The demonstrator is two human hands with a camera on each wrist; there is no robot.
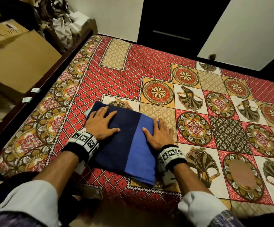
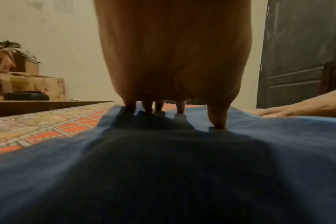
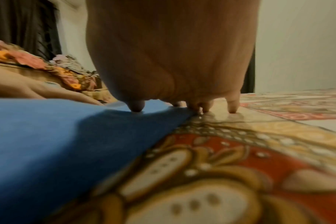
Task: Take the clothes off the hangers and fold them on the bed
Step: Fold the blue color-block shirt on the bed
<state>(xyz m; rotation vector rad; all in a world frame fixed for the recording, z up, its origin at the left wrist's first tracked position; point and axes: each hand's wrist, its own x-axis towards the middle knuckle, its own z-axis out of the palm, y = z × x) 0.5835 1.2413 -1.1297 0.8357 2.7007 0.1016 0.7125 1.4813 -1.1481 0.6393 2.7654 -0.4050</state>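
My left hand (image 1: 100, 123) and right hand (image 1: 160, 136) press flat, fingers spread, on the shirt (image 1: 126, 145). It's folded at six o'clock on the bed (image 1: 133, 66). No hangers in view.

soft matt cloth here, a folded garment in navy and brighter blue (image 1: 126, 141), smooth with a faint nap. under it the red and gold printed cotton bedsheet (image 1: 149, 68), flat and matt. dark polished wooden bed frame (image 1: 39, 84) along the side, slight sheen. plain brown cardboard boxes (image 1: 21, 63), dull and papery. dark panelled door (image 2: 297, 60), matt wood grain.
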